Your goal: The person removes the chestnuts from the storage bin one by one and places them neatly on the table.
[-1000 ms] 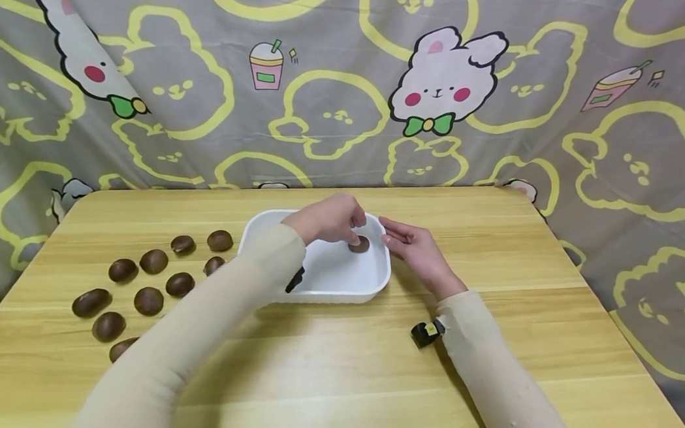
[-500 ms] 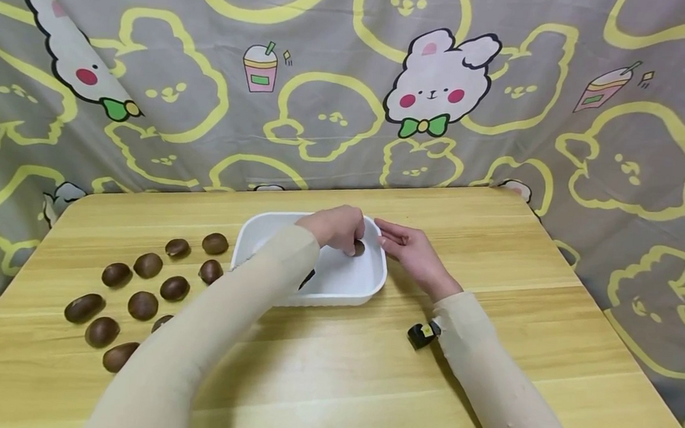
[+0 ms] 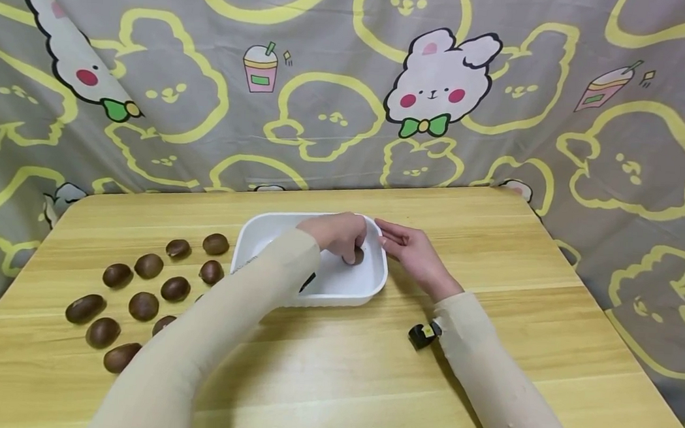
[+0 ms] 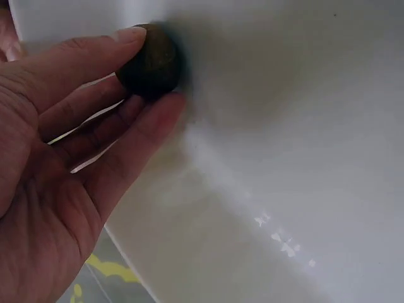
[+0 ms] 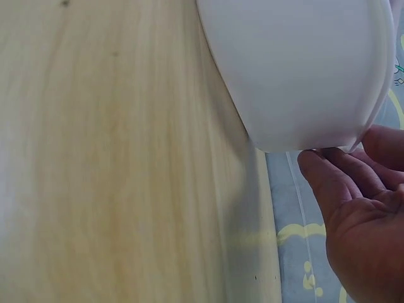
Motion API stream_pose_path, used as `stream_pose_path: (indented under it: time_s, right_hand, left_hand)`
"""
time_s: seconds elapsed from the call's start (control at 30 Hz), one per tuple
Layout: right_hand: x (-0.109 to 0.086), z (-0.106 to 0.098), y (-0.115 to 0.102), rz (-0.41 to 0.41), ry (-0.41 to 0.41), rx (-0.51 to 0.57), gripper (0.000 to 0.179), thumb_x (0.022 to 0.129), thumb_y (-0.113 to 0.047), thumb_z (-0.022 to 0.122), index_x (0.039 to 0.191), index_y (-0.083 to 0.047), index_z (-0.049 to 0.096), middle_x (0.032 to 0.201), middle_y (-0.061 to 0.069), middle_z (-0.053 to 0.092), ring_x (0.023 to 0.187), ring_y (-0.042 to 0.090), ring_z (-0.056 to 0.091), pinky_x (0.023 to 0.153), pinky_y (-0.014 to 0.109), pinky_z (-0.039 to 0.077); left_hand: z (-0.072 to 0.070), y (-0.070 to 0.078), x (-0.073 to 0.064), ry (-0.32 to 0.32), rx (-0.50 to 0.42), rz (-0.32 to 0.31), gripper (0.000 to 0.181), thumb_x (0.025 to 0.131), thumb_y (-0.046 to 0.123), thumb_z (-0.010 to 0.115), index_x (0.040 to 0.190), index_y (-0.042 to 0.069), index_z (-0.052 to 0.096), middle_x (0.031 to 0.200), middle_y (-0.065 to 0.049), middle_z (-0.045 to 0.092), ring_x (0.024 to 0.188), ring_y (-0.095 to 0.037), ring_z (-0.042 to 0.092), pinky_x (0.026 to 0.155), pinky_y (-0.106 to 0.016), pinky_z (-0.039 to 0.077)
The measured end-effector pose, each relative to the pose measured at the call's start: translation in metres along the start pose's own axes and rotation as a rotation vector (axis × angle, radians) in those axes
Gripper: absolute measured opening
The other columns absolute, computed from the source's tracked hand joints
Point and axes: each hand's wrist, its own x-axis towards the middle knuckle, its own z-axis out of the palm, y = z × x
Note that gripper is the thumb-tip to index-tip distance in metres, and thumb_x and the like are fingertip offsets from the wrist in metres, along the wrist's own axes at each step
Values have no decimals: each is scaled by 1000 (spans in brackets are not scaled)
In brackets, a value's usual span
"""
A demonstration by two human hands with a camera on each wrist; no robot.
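In the head view my left hand (image 3: 341,232) reaches down into a white plastic tray (image 3: 308,297). Its thumb and fingertips pinch a brown chestnut (image 4: 150,63) low in the tray, beside the inner wall. Partly hidden by the fingers, the same chestnut (image 3: 356,257) shows near the tray's right end. My right hand (image 3: 415,252) rests against the outside of the tray's right end, its thumb at the rim. From the right wrist view, its extended fingers (image 5: 334,180) touch the outer wall of the tray (image 5: 297,69).
Several loose chestnuts (image 3: 144,306) lie in loose rows on the wooden table (image 3: 321,376), left of the tray. My left sleeve (image 3: 206,323) covers part of them. A black wrist camera (image 3: 423,335) sits by my right cuff. Behind the table hangs a printed cloth (image 3: 323,141).
My left hand has moved slightly lower and nearer in the tray, with the chestnut at its fingertips shifting along. My right hand keeps its place at the tray's end.
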Motion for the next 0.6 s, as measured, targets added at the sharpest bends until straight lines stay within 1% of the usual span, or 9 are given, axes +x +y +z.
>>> stream_pose_path:
  time_s: [0.1,0.17,0.23,0.33,0.47,0.6]
  right_hand:
    - [0,0,0,10,3,5,44,101,-7,55,144,0,47,141,18,50,128,27,50,94,28,48]
    - [0,0,-1,14,8,6,44,101,-7,55,143,1,47,141,19,51,127,27,50,94,28,48]
    - [0,0,-1,16,12,0,44,101,-8,56,143,0,47,139,19,52,127,27,51,94,29,48]
    - [0,0,-2,19,13,-5,44,101,-8,56,143,0,47,138,19,53,126,26,52,94,29,48]
    - [1,1,-2,17,9,-1,44,101,-7,56,143,1,47,138,20,53,126,27,52,94,29,48]
    - [1,1,-4,11,7,-7,44,101,-7,56,143,1,47,140,20,51,126,28,51,93,28,48]
  left_hand:
    - [-7,-3,-6,22,-16,47,5,86,9,74,84,8,70,79,0,64,72,-14,54,65,-26,44]
    - [-13,-5,-11,49,-27,81,4,86,9,73,83,7,71,78,-1,63,71,-15,53,65,-27,44]
    - [-19,-7,-18,68,-52,101,3,85,9,73,86,6,72,80,-2,64,74,-16,54,68,-28,45]
    - [-26,-13,-30,100,-100,116,11,85,13,74,95,7,73,89,-2,66,81,-16,58,75,-29,48]
    - [-36,-23,-51,158,-170,123,20,85,15,76,103,6,73,98,-3,68,90,-17,62,81,-31,50]
    - [-45,-33,-81,228,-223,109,24,84,14,77,106,7,73,100,-3,69,93,-17,63,83,-34,51]
